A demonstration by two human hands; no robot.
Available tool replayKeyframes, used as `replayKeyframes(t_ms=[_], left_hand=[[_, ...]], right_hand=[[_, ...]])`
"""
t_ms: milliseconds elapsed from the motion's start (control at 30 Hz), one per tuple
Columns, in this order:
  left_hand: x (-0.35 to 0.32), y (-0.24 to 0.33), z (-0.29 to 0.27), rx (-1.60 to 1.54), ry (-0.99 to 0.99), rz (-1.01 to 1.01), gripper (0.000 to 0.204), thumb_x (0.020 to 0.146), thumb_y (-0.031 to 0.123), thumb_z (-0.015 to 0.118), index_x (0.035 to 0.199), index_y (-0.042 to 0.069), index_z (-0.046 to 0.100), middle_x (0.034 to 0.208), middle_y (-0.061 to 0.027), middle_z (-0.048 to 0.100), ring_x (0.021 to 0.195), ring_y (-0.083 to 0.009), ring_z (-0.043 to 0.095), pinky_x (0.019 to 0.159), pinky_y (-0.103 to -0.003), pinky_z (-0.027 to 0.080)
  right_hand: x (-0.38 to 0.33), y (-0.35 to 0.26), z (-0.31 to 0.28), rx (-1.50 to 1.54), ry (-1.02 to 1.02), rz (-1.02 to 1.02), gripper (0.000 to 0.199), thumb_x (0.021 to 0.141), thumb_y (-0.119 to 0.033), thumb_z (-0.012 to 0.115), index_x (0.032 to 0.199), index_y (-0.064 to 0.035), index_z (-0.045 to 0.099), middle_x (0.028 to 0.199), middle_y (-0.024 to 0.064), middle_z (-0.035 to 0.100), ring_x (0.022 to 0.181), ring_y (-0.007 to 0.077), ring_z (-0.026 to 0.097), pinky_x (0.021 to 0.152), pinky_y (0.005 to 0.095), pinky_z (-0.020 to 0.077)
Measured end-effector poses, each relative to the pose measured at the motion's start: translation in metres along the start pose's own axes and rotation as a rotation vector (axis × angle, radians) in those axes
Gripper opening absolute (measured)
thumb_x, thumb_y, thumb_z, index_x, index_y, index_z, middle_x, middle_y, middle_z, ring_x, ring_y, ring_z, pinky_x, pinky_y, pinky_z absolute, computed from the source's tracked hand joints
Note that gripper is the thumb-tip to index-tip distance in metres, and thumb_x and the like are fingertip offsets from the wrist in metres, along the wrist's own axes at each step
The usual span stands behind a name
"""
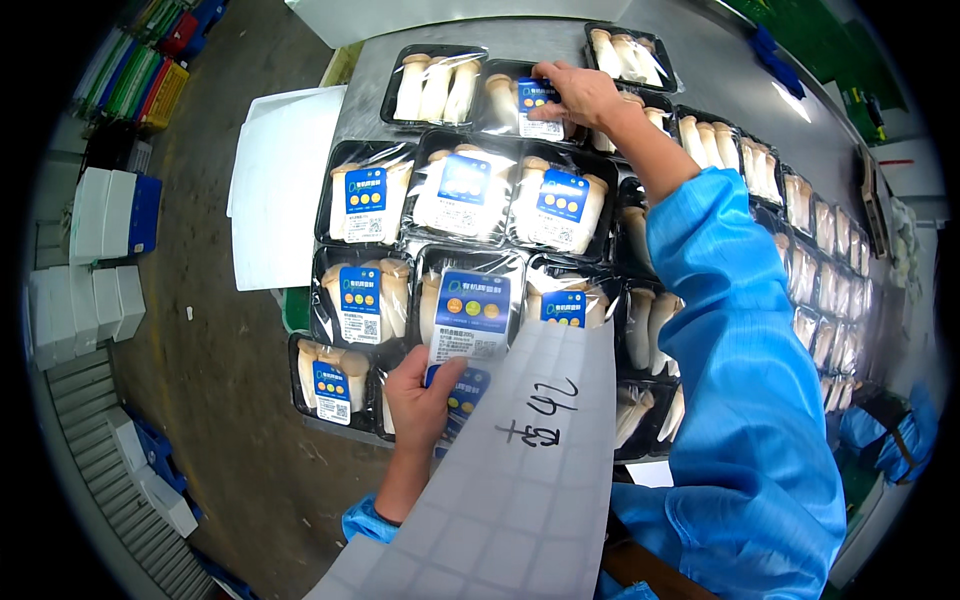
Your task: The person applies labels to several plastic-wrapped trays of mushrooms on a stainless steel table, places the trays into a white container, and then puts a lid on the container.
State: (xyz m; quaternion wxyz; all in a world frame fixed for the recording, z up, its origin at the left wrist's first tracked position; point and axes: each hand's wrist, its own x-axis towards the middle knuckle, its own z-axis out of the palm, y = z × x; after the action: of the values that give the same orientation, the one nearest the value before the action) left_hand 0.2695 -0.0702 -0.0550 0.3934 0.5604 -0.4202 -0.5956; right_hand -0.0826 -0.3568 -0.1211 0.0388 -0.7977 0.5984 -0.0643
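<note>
Several black trays of white mushrooms, wrapped in clear film, lie in rows on a grey metal table [700,70]. My right hand [575,92] reaches far across and presses a blue and white label [538,106] onto a mushroom tray [505,100] in the back row. My left hand [420,400] is near the table's front edge, holding a white backing sheet [520,470] with handwriting on it, with blue labels under the thumb. Most nearby trays carry a blue label; the tray at the far back left [435,85] has none.
More wrapped trays run along the table to the right [820,230]. White foam boxes [110,215] and coloured crates [150,80] stand on the concrete floor at left. A white board [285,185] leans beside the table's left edge.
</note>
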Motion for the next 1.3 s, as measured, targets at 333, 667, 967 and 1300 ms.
replayKeyframes(t_ms=[333, 667, 967, 1300], left_hand=[[0.011, -0.005, -0.021, 0.067, -0.092, -0.006, 0.014, 0.086, 0.008, 0.07, 0.097, -0.001, 0.07, 0.079, -0.0011, 0.067, 0.073, -0.0054, 0.056, 0.066, -0.023, 0.046], [0.043, 0.02, -0.015, -0.014, -0.102, 0.156, 0.016, 0.094, 0.006, 0.062, 0.107, -0.003, 0.064, 0.086, -0.0002, 0.067, 0.076, -0.0021, 0.057, 0.065, -0.018, 0.044], [0.035, 0.015, -0.035, 0.102, 0.07, -0.037, 0.013, 0.088, 0.007, 0.067, 0.096, -0.003, 0.068, 0.084, -0.0031, 0.069, 0.078, -0.0065, 0.058, 0.069, -0.024, 0.047], [0.017, 0.007, -0.057, -0.099, 0.058, -0.018, 0.019, 0.089, 0.004, 0.066, 0.106, -0.005, 0.068, 0.096, -0.0051, 0.072, 0.084, -0.0078, 0.062, 0.076, -0.023, 0.049]], right_hand=[[-0.137, -0.18, -0.075, 1.434, -0.526, 0.151, 0.039, 0.093, -0.035, 0.065, 0.104, 0.0022, 0.065, 0.094, 0.0122, 0.071, 0.072, 0.0142, 0.065, 0.069, 0.0305, 0.0534], [-0.144, -0.223, -0.098, 1.017, -0.125, -0.18, 0.025, 0.084, -0.002, 0.072, 0.108, -0.0051, 0.067, 0.087, 0.0058, 0.07, 0.079, 0.0101, 0.067, 0.066, 0.0258, 0.0533], [-0.028, -0.168, -0.071, 0.725, 0.079, -0.075, 0.024, 0.089, -0.03, 0.064, 0.094, -0.0082, 0.072, 0.08, 0.0121, 0.071, 0.07, 0.0291, 0.069, 0.068, 0.0382, 0.0541], [0.104, -0.115, 0.009, -0.008, 0.053, 0.092, 0.074, 0.077, -0.059, 0.071, 0.137, -0.021, 0.049, 0.12, 0.0159, 0.061, 0.106, 0.0326, 0.065, 0.088, 0.0482, 0.0508]])
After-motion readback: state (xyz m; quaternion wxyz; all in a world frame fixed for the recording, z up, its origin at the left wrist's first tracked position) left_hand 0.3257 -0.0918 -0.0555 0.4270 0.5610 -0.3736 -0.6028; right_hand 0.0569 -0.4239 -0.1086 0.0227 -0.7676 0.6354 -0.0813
